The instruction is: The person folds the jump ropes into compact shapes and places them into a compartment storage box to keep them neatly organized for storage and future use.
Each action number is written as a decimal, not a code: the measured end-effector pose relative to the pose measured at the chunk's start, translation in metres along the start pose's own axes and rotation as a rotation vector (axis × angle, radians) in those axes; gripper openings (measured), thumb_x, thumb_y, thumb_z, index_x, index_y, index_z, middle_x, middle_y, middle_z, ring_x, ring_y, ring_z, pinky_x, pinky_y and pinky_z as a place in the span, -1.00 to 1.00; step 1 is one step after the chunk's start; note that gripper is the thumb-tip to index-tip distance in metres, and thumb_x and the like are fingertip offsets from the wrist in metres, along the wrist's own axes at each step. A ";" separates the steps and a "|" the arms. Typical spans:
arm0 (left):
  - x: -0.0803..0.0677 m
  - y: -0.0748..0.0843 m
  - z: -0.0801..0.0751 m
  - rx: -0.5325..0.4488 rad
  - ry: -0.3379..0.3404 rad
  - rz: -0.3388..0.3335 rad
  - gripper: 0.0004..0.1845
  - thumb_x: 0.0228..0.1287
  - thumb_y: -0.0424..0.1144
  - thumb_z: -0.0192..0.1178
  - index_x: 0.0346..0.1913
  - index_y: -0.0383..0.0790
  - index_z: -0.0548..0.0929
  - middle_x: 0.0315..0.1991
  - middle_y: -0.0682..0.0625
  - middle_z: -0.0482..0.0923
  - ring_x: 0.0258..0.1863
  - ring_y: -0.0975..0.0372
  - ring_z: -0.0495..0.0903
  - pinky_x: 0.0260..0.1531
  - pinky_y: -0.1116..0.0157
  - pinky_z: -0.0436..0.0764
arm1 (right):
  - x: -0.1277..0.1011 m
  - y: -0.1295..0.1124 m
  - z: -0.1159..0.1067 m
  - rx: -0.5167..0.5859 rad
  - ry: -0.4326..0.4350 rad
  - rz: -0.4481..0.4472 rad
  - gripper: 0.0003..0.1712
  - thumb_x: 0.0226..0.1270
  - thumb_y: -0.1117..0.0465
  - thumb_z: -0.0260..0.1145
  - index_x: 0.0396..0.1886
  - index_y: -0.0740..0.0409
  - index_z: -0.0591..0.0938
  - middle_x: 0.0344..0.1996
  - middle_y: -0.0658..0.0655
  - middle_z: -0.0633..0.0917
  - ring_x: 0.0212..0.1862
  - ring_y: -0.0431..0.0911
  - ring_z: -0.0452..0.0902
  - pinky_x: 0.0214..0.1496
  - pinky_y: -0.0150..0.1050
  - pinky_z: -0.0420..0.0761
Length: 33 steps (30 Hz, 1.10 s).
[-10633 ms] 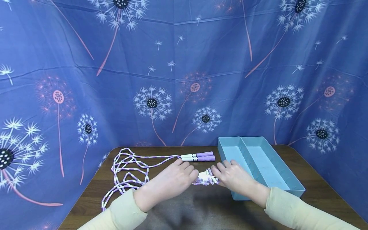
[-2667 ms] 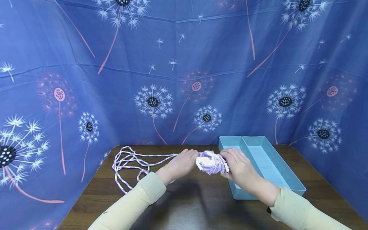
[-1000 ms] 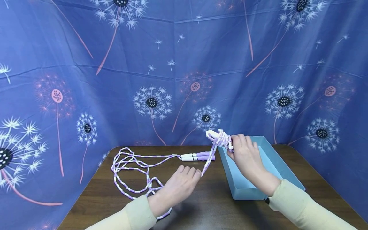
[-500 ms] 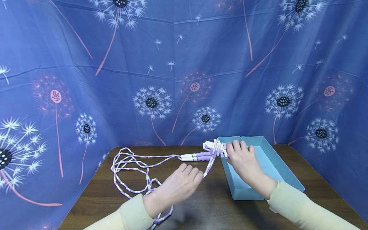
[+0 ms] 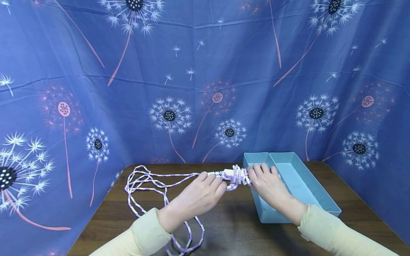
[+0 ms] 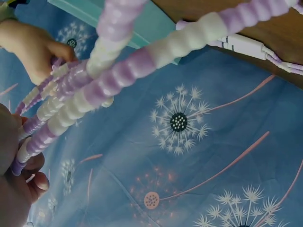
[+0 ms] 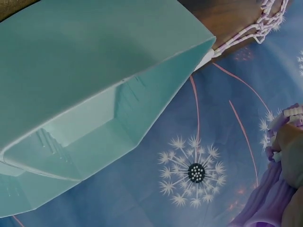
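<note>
Lowered from where it hung above the tray's corner a second ago, the wound bundle of purple-and-white beaded skipping rope now sits just over the dark wooden table, beside the near-left corner of the light-blue two-compartment plastic tray.

Right hand has its fingers curled round the bundle, close to the tray's left wall; left hand has come up to meet it, fingers bent round the strand leading into the coil. Part of the rope looks wound, but most is still loose: long loops sprawl across the table's left side and another trails near the front edge. Its white-and-purple handles lie on the table behind the hands. Both tray compartments hold nothing. A blue dandelion-print cloth hangs behind.
</note>
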<state>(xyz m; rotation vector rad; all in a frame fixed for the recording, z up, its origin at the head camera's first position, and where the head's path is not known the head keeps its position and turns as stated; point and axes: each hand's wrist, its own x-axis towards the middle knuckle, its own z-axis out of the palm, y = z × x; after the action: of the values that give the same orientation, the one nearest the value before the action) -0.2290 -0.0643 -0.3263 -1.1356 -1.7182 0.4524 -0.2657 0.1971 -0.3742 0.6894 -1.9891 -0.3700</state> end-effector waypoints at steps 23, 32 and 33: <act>0.006 -0.030 0.016 -0.028 0.077 0.159 -0.68 0.42 -0.33 -0.30 -0.44 -0.09 0.43 -0.48 0.10 0.42 -0.50 0.22 0.34 -0.38 0.30 0.34 | 0.005 -0.030 -0.014 0.194 0.064 -0.385 -0.75 0.10 0.22 -0.01 -0.27 0.18 0.53 -0.37 0.10 0.52 -0.37 0.03 0.37 -0.42 -0.12 0.31; -0.002 -0.035 0.028 -0.103 -0.009 0.147 -0.69 0.46 -0.36 -0.29 -0.37 -0.12 0.45 -0.43 0.09 0.46 -0.44 0.24 0.35 -0.33 0.31 0.34 | 0.007 -0.032 -0.021 0.245 0.095 -0.405 -0.67 0.28 0.34 -0.17 -0.22 0.18 0.56 -0.30 0.10 0.55 -0.35 0.01 0.39 -0.37 -0.11 0.34; -0.003 -0.035 0.030 -0.113 -0.018 0.142 -0.70 0.46 -0.36 -0.28 -0.36 -0.12 0.45 -0.42 0.09 0.46 -0.43 0.24 0.35 -0.33 0.31 0.34 | 0.007 -0.033 -0.021 0.249 0.099 -0.403 -0.65 0.29 0.34 -0.19 -0.22 0.18 0.56 -0.30 0.10 0.55 -0.34 0.01 0.40 -0.36 -0.11 0.35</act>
<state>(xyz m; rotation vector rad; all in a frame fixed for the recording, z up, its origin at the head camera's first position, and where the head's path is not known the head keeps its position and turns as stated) -0.2715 -0.0783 -0.3154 -1.3447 -1.7021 0.4585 -0.2395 0.1674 -0.3759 1.2505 -1.8129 -0.3202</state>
